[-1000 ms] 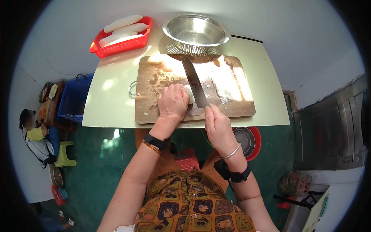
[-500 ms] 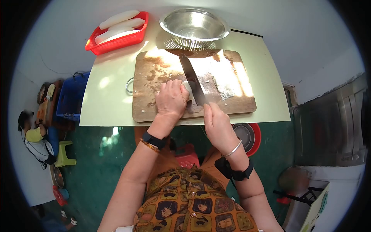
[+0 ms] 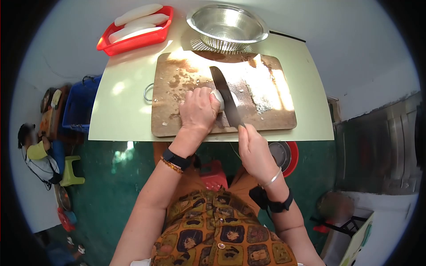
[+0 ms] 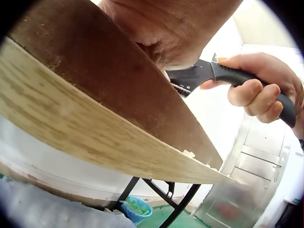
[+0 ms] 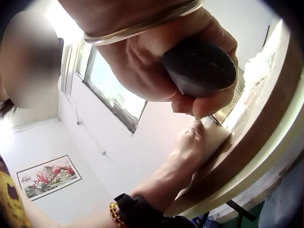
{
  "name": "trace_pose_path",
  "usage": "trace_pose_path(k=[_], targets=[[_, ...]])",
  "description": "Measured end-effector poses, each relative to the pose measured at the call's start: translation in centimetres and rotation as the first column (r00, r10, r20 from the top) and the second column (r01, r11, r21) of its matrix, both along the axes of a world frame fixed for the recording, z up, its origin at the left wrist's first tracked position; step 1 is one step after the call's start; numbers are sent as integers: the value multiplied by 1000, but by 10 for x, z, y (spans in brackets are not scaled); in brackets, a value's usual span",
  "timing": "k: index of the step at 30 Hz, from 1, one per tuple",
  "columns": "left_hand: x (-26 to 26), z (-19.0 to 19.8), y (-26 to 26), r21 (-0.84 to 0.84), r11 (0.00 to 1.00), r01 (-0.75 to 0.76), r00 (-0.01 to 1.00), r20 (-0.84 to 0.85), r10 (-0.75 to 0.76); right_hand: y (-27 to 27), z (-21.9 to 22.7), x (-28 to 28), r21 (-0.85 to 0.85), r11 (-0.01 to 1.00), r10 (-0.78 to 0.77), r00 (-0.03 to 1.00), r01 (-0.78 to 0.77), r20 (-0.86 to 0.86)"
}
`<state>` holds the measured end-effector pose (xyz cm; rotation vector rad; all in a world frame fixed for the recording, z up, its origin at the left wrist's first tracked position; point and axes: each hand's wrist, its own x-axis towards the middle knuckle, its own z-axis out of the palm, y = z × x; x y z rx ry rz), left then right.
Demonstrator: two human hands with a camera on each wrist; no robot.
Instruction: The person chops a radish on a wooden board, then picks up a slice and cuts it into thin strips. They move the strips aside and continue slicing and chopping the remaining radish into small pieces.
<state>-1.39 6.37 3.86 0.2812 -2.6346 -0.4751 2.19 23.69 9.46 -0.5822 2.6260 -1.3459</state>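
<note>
My left hand (image 3: 197, 110) grips a white radish piece (image 3: 218, 100) on the wooden cutting board (image 3: 175, 95), its fingers curled over the top and hiding most of it. The cut end shows at the thumb side. My right hand (image 3: 257, 153) holds a kitchen knife (image 3: 225, 97) by its black handle (image 4: 247, 80), fingers wrapped round it. The dark blade points away from me and lies close along the radish's end. In the right wrist view, the pale radish (image 5: 216, 137) sticks out beyond my left hand (image 5: 185, 147).
Chopped white bits (image 3: 265, 107) lie on the board's right side. Behind it stand a metal basin (image 3: 262, 32) over a perforated strainer (image 3: 202, 45) and a red basket (image 3: 165, 35) of long white radishes. A person (image 3: 40, 153) sits at far left.
The knife has come back towards me and slightly right, and more of the radish's end shows. My left hand keeps its grip. The head view has shifted a little.
</note>
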Motion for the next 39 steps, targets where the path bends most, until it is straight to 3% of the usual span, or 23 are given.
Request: trace_pose_path(k=[5,8,13,16,19,22,27,30,32,34,39], targets=[[1,-3,0,-10,1000,1,1000,-7,-1,-3,-1,-6,-6,1000,14,1000,-14,-15],[-3,-10,-2,-51,999,-6,993,-120,0,-16,-17,-23,1,1000,15,997,-15,-82],[-2,-8,0,-32,999,-2,996,-90,-1,-13,-15,-17,13,1000,23,997,-22,-71],[-2,-9,-3,-30,1000,-2,993,-121,-2,6,-6,6,58,998,15,996,-20,90],[-1,-12,-2,-33,999,5,992,-124,-9,3,-2,-2,60,997,33,992,-41,123],[-3,-11,-1,-42,999,0,993,-120,-5,-18,-16,-24,63,998,20,1000,-18,-23],[-2,-10,-2,-37,999,23,997,-78,-25,-25,-21,-32,81,997,3,1000,-1,-24],[0,-6,-7,14,999,44,998,-36,-44,-11,-33,-28,66,998,-1,990,10,-139],[1,-11,-11,69,993,97,992,-83,-91,5,-24,-32,-103,995,38,956,-8,291],[6,-11,-14,145,978,148,980,-155,-125,17,-28,-35,-328,944,137,846,46,515],[25,-12,-21,190,960,205,954,-260,-152,35,-26,-39,-501,821,238,633,274,736]])
